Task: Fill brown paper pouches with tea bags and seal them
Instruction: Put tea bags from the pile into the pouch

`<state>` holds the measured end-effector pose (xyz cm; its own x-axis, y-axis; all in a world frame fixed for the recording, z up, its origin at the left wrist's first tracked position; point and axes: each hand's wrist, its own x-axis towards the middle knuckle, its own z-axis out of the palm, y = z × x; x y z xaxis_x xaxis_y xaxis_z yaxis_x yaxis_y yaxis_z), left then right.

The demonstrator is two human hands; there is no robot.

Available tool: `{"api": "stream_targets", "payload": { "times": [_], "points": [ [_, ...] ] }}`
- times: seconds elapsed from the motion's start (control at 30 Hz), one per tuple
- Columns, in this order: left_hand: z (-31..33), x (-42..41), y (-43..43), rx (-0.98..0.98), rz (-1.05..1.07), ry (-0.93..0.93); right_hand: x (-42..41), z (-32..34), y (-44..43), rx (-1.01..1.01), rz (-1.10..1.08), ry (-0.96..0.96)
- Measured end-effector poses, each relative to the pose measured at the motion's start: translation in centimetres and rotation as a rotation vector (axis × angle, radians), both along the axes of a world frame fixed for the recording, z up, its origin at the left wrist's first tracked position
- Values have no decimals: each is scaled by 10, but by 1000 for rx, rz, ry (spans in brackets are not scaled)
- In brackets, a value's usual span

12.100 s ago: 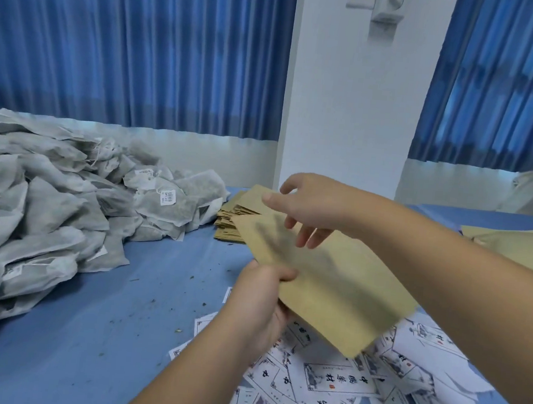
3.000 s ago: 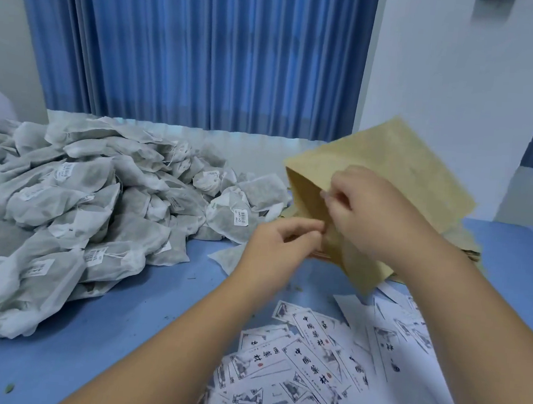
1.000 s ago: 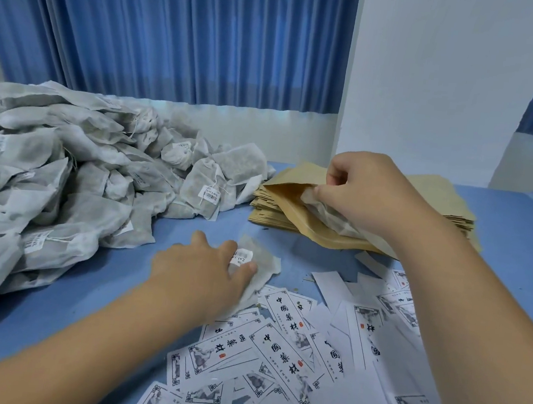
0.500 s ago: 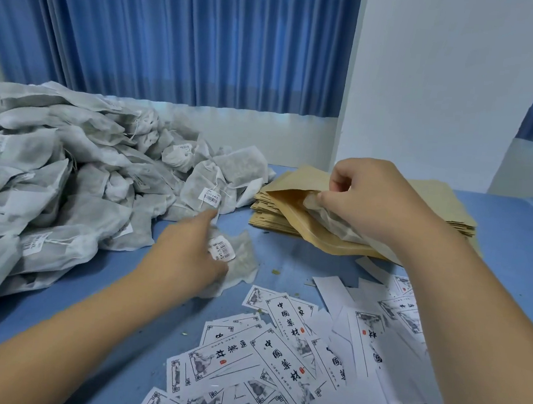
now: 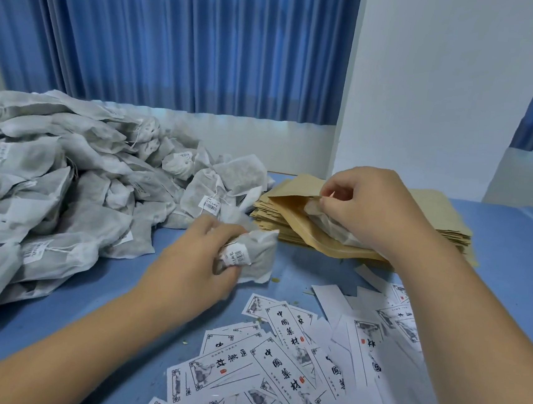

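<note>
Closest in, well in front of the stack of pouches (image 5: pixel 451 234), printed labels (image 5: pixel 279 362) lie scattered and overlapping on the blue table (image 5: pixel 85 308). Past them, to the front-left of the stack, the left hand (image 5: pixel 197 263) has its fingers curled round 1 loose tea bag (image 5: pixel 258 256), whose barcode tag faces up; whether this bag touches the table cannot be told. On the stack's front-left part lies 1 open pouch (image 5: pixel 298 227), its mouth turned left. A second tea bag (image 5: pixel 332 231) sits half inside it. The right hand (image 5: pixel 375 209) rests over the pouch, fingers curled, thumb and forefinger pinching that bag's corner at the mouth. Left of the stack, and touching its left edge, a big heap of tea bags (image 5: pixel 48 187) covers the table. Behind the stack stands a white wall (image 5: pixel 433 81), with blue curtains (image 5: pixel 183 37) behind the heap.
</note>
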<state>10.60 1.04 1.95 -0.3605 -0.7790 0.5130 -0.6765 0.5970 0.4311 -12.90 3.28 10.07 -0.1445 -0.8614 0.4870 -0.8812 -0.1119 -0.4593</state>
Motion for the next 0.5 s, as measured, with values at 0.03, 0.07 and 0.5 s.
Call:
{"api": "stream_targets", "payload": {
  "times": [0.03,0.07,0.5],
  "points": [
    [5,-2,5,-51,-53,57,0,0,0,-2,-3,-7],
    [9,-5,10,-97,-91,109,-1,0,0,-2,-6,-19],
    [45,-59,27,305,-368,345,-1,7,4,1,9,-6]
  ]
}}
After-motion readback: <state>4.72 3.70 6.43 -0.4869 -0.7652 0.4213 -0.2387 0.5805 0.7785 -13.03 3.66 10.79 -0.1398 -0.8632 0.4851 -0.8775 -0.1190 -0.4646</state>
